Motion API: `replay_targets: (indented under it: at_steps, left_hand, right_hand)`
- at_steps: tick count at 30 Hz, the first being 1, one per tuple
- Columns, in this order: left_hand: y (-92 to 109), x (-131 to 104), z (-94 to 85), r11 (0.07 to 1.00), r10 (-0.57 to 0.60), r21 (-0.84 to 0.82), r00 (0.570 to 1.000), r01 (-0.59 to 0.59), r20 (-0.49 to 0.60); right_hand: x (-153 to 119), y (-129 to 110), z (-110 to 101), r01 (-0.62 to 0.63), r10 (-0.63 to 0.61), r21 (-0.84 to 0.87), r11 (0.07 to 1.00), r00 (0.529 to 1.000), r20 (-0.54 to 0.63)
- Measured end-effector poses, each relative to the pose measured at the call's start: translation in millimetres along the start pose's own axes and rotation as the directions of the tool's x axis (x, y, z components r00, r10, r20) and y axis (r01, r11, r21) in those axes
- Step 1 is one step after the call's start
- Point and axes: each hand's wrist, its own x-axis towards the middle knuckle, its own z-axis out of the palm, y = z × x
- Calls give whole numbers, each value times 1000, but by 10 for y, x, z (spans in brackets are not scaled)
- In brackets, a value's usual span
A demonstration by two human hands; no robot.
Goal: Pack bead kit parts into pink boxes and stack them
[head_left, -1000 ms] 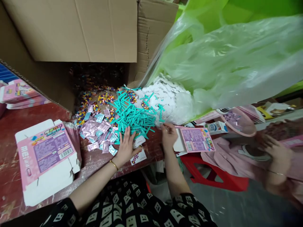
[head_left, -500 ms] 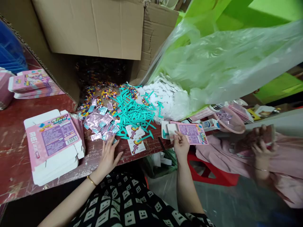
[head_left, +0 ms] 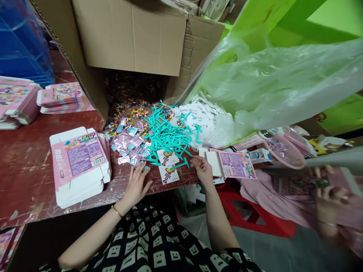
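Observation:
My left hand (head_left: 138, 183) lies with fingers spread at the near edge of a heap of pink and blue sachets (head_left: 128, 143). My right hand (head_left: 202, 170) is beside the end of a teal plastic tool (head_left: 181, 164), its fingers curled; whether they grip anything is too small to tell. Two picture cards (head_left: 169, 175) lie between my hands. Behind them spreads a pile of teal tools (head_left: 167, 132), with white pegboards (head_left: 202, 117) to its right. An open pink box (head_left: 238, 164) lies right of my right hand.
Flattened pink boxes (head_left: 82, 162) are stacked at left. A large carton (head_left: 133, 37) stands behind, with colored bead packets (head_left: 140, 112) at its opening. At right, another person's hand (head_left: 330, 200) is near a pink basin (head_left: 286, 151) and a red stool (head_left: 255, 215).
My right hand has let go of the pink box and moved left toward the teal tools. My left hand stays by the sachets. The view has shifted, and the other person's hands have moved.

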Motion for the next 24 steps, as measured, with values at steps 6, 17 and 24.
replay_targets:
  at_steps: [6,17,24]
  left_hand:
    - [-77,-66,-35,999,-52,-9,999,52,-17]
    - [-161,-280,-211,991,-114,61,992,117,-48]
    - [-209,-220,-280,987,-132,87,989,138,-72]
  right_hand:
    - [27,98,496,42,-38,-14,999,976,214]
    - [979,-331,1249,710,156,-519,476,513,844]
    - [1125,-488,1186,737,67,-429,522,466,882]
